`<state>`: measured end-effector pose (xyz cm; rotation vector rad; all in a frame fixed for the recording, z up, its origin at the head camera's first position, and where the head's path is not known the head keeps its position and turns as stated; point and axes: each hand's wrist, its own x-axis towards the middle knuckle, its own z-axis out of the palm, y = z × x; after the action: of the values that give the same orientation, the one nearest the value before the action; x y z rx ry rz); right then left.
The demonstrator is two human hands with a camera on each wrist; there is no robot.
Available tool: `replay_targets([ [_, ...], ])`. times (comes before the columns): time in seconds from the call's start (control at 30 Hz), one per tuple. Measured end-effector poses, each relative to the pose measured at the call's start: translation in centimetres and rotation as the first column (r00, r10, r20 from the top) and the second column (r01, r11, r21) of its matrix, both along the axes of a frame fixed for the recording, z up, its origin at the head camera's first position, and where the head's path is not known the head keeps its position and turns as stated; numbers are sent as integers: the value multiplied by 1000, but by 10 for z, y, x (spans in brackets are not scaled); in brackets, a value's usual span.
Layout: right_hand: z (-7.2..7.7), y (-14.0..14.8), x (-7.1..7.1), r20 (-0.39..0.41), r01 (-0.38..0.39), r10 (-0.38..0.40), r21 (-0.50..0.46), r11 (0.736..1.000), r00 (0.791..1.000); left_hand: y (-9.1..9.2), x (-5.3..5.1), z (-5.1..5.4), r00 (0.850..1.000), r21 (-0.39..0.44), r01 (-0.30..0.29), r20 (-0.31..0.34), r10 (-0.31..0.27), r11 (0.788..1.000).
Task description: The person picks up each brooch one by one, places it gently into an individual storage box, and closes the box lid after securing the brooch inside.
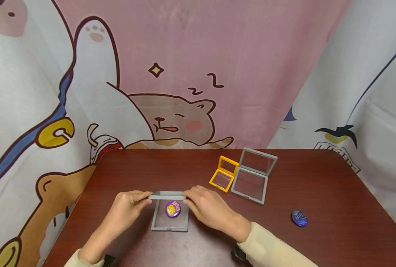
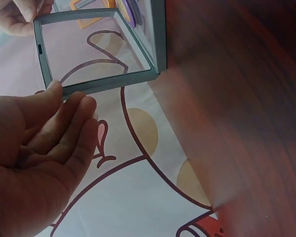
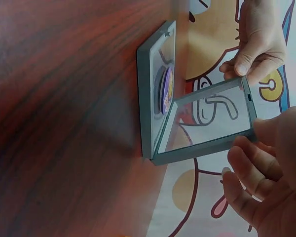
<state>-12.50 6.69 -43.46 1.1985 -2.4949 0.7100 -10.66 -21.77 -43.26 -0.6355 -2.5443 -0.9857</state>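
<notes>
A table with a dark reddish-brown wood-grain top (image 1: 144, 167) stood before a pink and white fabric curtain (image 1: 268, 55) printed with cartoon animals, among them a sleeping brown one and a yellow bell on a blue band. On the table lay a square grey-rimmed display frame with clear panes (image 1: 177, 229), hinged open, its lid tilted up from the base. A round purple badge with a yellow figure (image 1: 173, 209) rested on the base's clear pane. The left hand (image 1: 127, 205) pinched one corner of the raised lid between thumb and fingers; the right hand (image 1: 206, 207) pinched the opposite corner likewise. Farther back to the right, a small orange square frame (image 1: 218, 187) stood open just beside a larger grey square frame (image 1: 248, 197), also open. A blue patterned badge (image 1: 299, 218) lay apart at right.

The purple badge bore pink lettering too small to read. Z-shaped marks showed above the sleeping animal; boxed capitals at the curtain's right were partly hidden.
</notes>
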Motion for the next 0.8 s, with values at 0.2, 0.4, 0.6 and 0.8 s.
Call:
replay_targets([
  [0.2,-4,-1,8,-38,-22,23,28,999,999,1,9,-1,999,2,18,49,-18,1000],
  [0.4,-7,-3,16,-17,-34,35,38,999,999,0,17,-4,995,-11,55,80,-54,998],
  [0.6,-10,-6,23,29,-53,50,114,992,998,-2,24,-12,989,-43,123,93,-119,991],
  [0.8,-15,-7,28,-10,-59,62,186,981,998,-4,27,-20,982,-97,179,72,-172,979],
])
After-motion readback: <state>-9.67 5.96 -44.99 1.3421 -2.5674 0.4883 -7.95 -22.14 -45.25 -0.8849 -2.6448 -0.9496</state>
